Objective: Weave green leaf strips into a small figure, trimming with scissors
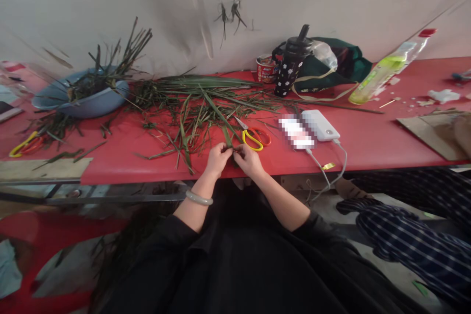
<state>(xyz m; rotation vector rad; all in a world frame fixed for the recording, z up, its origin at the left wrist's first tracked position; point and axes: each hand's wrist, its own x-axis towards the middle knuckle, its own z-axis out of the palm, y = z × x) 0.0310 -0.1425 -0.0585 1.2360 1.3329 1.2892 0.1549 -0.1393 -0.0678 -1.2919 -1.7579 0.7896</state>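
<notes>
Both of my hands meet at the front edge of the red-covered table [147,171]. My left hand [219,158] pinches a green leaf strip [228,137] that sticks up between the fingers. Close beside it, my right hand [247,159] is closed on the lower part of the same strip, though the fingertips hide the exact grip. Scissors [253,138] with one yellow and one red handle lie just beyond my right hand. A loose pile of long green leaf strips [198,113] spreads over the table in front of my hands.
A blue basin [95,103] of leaf strips stands left, near other scissors [27,144]. Behind are a red paper cup [265,68], black flowered bottle [290,68], green bag [342,76] and tilted plastic bottle [386,76]. A phone [297,132] and cabled white power bank [321,125] lie right.
</notes>
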